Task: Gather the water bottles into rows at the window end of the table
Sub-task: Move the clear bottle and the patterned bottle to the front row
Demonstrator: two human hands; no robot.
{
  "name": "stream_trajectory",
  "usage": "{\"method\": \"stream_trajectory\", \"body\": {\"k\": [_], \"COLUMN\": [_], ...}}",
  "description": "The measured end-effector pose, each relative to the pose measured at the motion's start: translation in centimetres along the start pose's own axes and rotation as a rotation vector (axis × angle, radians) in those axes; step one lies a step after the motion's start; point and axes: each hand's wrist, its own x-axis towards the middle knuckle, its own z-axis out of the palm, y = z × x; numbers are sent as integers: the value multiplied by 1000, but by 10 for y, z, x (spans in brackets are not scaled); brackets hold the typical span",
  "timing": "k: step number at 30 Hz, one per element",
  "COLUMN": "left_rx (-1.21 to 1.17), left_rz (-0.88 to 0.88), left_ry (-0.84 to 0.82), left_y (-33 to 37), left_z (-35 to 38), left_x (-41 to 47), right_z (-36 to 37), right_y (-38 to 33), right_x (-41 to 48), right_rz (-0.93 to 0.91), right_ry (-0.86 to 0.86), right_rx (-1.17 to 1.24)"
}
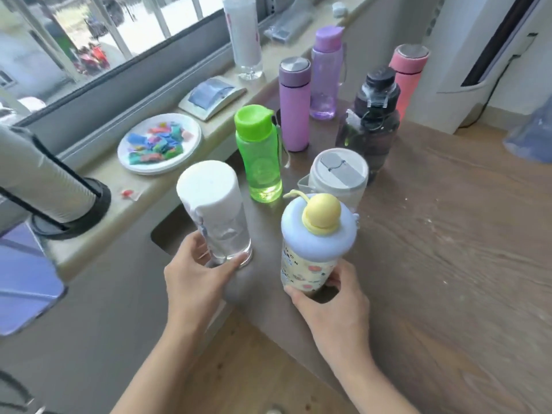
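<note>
The upright white-capped bottle is gripped by the left hand, the patterned bottle by the right hand; the rows lie at 12 o'clock.

We record: wooden table; stone windowsill; barred window, daylight; white wall beyond.

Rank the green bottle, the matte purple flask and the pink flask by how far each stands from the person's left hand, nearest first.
Measured from the left hand, which grips the white-capped clear bottle:
1. Green bottle, just beyond the hand, close to the sill.
2. Matte purple flask, farther back, middle of the group.
3. Pink flask, farthest, at the back right.
</note>
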Motion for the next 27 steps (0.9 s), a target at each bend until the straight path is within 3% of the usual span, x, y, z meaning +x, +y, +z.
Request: {"method": "stream_trajectory", "body": {"k": [19, 23, 27], "left_rx": [18, 21, 163], "left_rz": [-12, -46, -56], "left_ry": [1, -19, 127], "left_y": [-8, -3, -2], "left_z": [6, 8, 12], "left_x": [47, 31, -19], "right_z": [26, 24, 10], "right_y": [-3, -5, 0], "right_x": [-11, -9, -5], "right_rz": [-101, -114, -94], "right_ry": [6, -60, -191], "right_rx": [-82, -108, -49]}}
